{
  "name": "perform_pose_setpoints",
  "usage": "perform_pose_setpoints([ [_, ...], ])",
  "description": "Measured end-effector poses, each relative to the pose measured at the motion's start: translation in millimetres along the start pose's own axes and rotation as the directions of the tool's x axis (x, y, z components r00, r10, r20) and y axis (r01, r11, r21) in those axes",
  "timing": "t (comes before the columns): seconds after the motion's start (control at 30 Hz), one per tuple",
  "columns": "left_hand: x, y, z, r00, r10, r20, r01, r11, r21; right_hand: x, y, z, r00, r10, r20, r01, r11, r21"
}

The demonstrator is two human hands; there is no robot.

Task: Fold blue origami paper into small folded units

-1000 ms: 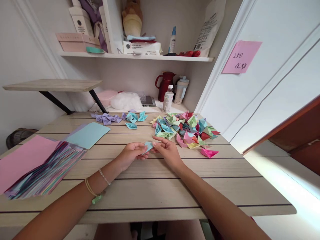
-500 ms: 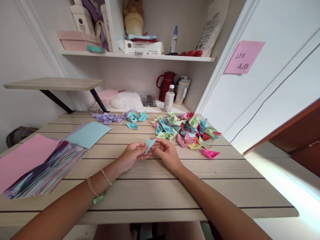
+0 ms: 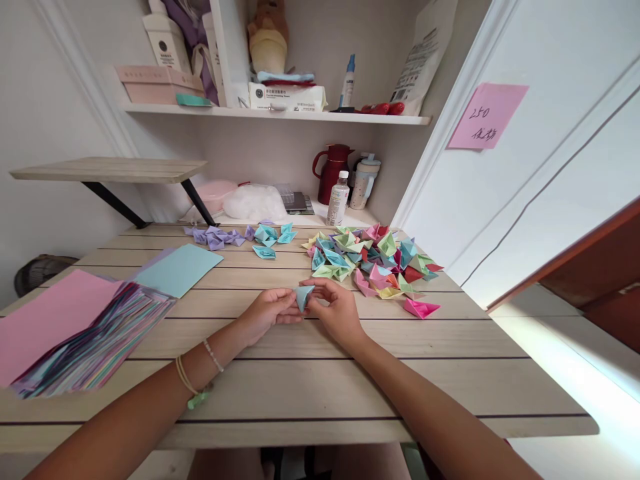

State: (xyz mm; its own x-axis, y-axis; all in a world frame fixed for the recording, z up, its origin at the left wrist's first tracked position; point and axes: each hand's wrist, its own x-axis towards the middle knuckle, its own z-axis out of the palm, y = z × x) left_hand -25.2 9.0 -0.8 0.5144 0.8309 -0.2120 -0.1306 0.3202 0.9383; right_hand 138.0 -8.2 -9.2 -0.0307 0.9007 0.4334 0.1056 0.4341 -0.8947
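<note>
A small light-blue folded paper point(image 3: 303, 297) is held between my two hands, above the middle of the wooden table. My left hand point(image 3: 270, 312) pinches its left side with thumb and fingers. On the other side, my right hand point(image 3: 336, 305) grips it, fingers curled behind and thumb in front. Its shape is roughly triangular, point down. Beyond my right hand lies a heap of colourful folded paper boats point(image 3: 375, 257), with one bright pink boat point(image 3: 421, 308) apart from the rest. Purple folded pieces point(image 3: 215, 237) and several blue paper boats point(image 3: 265, 233) sit farther back.
At the left lie a fanned stack of coloured paper point(image 3: 95, 340) and light-blue sheets point(image 3: 180, 269). A raised wooden stand point(image 3: 110, 169) is behind them. A clear bottle point(image 3: 338, 199), a red jug point(image 3: 332, 172) and a tumbler point(image 3: 365, 181) stand at the back below a shelf point(image 3: 280, 115).
The folded paper has turned in my fingers, its top edge now more level and its shape slightly bulged. Both hands have shifted very little.
</note>
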Motion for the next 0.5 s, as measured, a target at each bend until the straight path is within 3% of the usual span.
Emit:
perform_pose_setpoints([
  [0.1,0,0,-1.1,0.999,0.003,0.042,-0.002,1.000,-0.018,-1,1,-2,0.991,-0.134,0.021,0.135,0.962,-0.237],
  [0.23,0,-1,-0.8,0.999,0.010,0.043,-0.007,0.997,-0.082,-1,3,-2,0.957,-0.277,0.082,0.287,0.889,-0.356],
  [0.4,-3,-1,6.3,0.995,0.026,0.100,-0.021,0.999,-0.047,-1,6,-1,0.964,-0.263,0.034,0.252,0.872,-0.419],
  [0.5,-4,-5,11.9,0.995,0.088,0.052,-0.090,0.995,0.031,-2,6,0,0.965,-0.259,0.029,0.247,0.870,-0.426],
])
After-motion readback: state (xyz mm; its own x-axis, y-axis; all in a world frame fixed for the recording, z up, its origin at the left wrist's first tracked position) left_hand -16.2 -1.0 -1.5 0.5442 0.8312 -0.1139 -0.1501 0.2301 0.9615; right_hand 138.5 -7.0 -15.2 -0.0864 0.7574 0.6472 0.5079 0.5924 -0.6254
